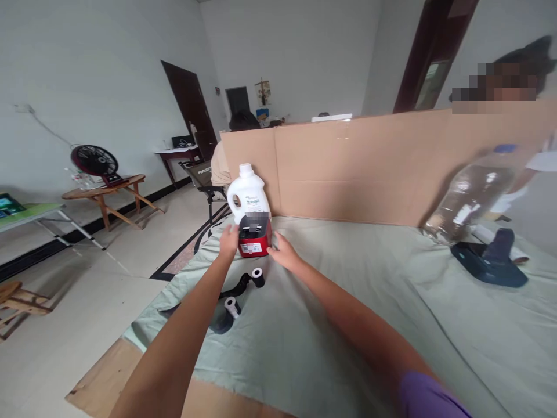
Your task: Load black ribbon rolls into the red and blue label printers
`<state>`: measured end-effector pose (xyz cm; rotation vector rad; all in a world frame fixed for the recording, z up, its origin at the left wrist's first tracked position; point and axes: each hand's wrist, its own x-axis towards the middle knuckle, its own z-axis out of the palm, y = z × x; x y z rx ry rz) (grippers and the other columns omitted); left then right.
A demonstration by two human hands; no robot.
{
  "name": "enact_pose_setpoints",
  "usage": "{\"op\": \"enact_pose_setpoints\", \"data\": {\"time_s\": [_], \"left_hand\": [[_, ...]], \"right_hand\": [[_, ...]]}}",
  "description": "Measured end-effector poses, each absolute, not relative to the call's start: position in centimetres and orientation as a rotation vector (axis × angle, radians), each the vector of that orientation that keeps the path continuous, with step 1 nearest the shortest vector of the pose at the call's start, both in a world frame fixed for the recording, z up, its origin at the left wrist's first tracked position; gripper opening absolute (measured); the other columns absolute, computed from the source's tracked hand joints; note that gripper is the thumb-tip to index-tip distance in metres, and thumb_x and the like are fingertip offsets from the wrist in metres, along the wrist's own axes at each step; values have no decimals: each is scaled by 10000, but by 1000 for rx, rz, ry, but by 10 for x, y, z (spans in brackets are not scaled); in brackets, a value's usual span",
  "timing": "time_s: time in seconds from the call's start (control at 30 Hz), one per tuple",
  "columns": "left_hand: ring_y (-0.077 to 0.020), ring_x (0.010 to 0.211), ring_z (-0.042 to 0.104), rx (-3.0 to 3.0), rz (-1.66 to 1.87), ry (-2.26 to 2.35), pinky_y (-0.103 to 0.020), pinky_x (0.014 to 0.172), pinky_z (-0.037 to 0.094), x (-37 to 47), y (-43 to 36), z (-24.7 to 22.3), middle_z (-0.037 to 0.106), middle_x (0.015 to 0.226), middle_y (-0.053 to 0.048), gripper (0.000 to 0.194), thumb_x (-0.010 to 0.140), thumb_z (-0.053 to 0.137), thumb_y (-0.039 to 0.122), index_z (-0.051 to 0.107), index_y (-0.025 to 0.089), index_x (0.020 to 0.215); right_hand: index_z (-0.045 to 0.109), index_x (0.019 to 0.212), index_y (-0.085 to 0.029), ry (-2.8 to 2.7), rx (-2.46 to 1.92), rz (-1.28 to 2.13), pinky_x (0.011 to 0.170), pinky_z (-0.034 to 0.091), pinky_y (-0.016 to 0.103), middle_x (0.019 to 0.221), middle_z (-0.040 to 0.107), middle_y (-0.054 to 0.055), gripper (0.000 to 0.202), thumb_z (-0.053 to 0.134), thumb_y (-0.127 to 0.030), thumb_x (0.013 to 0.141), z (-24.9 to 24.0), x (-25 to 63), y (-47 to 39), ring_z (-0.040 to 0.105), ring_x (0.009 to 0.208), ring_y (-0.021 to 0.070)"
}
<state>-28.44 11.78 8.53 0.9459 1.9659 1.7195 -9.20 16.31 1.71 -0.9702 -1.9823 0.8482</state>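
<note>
A small red-and-black printer [255, 235] with a white label on its front stands on the green cloth [348, 278]. My left hand [229, 241] is against its left side, fingers bent at the edge. At the lower right corner my right hand [284, 251] has its thumb on the printer, with the other fingers along that side. Just behind stands a white jug [249, 193] with a handle and cap. Closer to me, a black-wrapped roll [258, 278] and a second white-cored roll [232, 306] lie near a black strip, partly covered by my left forearm.
A tall cardboard panel [343, 174] closes off the back. To the right are a large clear bottle [474, 191] with a blue cap and a dark blue stand-like object [491, 261]. Other people are beyond the panel. A fan [96, 162] sits on a wooden table at left.
</note>
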Motion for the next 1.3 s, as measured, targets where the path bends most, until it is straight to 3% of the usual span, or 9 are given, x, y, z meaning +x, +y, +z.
{"op": "enact_pose_setpoints", "data": {"time_s": [0.07,0.17,0.3,0.43,0.53,0.7,0.97,1.13,1.3], "left_hand": [[-280,1440,455,996,1840,1991,-426,1236,311,-262,107,86,569,1475,-131,406,914,512,316,624,158,1270],[-272,1289,597,1267,1964,1819,-433,1165,420,-207,90,61,677,1311,-103,409,897,513,366,641,184,1239],[-311,1286,612,1881,1143,1624,-511,1157,420,-116,52,-3,694,1317,-124,467,904,502,463,677,187,1239],[-317,1522,346,2449,562,1569,-605,1253,194,-64,15,-36,431,1605,-100,599,975,448,488,496,231,1514],[-290,1545,299,2582,392,1604,-594,1253,214,-63,6,-34,356,1643,-73,599,1018,369,488,423,249,1565],[-233,1513,374,2490,466,1559,-531,1264,254,-74,3,-20,452,1592,-75,577,1046,292,459,447,215,1546],[-250,1286,628,2352,806,1611,-501,1246,332,-69,-11,-10,692,1345,-83,484,1026,341,459,646,230,1325],[-275,1302,614,2343,793,1694,-516,1240,330,-65,-20,-3,689,1344,-106,495,1021,331,453,644,207,1315],[-284,1372,552,2298,718,1650,-482,1191,410,-62,-24,0,637,1418,-114,518,1031,333,458,627,174,1349]], "right_hand": [[546,1424,-201,-2040,-1056,828,1119,436,456,1446,578,138,569,640,-290,870,8,-31,153,545,1340,301],[660,1247,-192,-2098,-1193,650,1077,450,403,1306,661,131,391,618,-268,866,-7,91,134,602,1231,268],[672,1016,-203,-1778,-1640,228,983,463,364,1034,704,78,222,590,-224,812,-8,264,103,626,1027,238],[561,1192,-129,-1338,-1951,-48,1026,396,479,1198,598,189,423,580,-335,823,13,379,95,523,1153,341],[429,1404,-114,-1130,-2169,-10,1073,361,512,1380,503,233,750,662,-496,802,29,416,113,445,1301,404],[422,1453,-147,-1211,-2307,280,1059,410,515,1478,466,245,884,762,-560,749,43,430,158,459,1346,421],[520,1298,-84,-1252,-2312,103,993,459,482,1331,536,267,841,822,-551,668,47,360,138,508,1284,415],[559,1224,-103,-1557,-2143,172,931,491,446,1223,590,225,710,769,-534,700,55,246,83,567,1193,384],[556,1257,-64,-1636,-2064,263,990,454,506,1240,583,247,766,795,-482,661,55,154,45,542,1202,411]]}}
